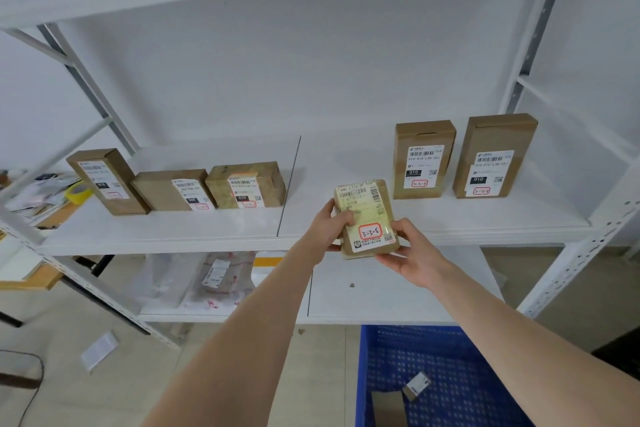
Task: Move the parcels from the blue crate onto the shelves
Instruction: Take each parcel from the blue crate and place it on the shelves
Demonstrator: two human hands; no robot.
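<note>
Crate [381, 350]: 2 pkgs [388, 407] inside, to go. L grip [329, 229] & R grip [412, 253] both clasp parcel [367, 215] at shelf [173, 232] front edge, not yet set down; 5 boxes [242, 187] shelved. Est. past halfway.

Both hands up at the mid shelf [346, 166] front edge: L hand [330, 229] & R hand [412, 253] grip a taped parcel [367, 215], tag marked 3-3-5, just above that edge. On shelf, left part: row of three boxes [173, 189]; right part: two upright boxes [424, 159]. Below shelf, blue crate [450, 350] w/ two small parcels [417, 385].
</note>
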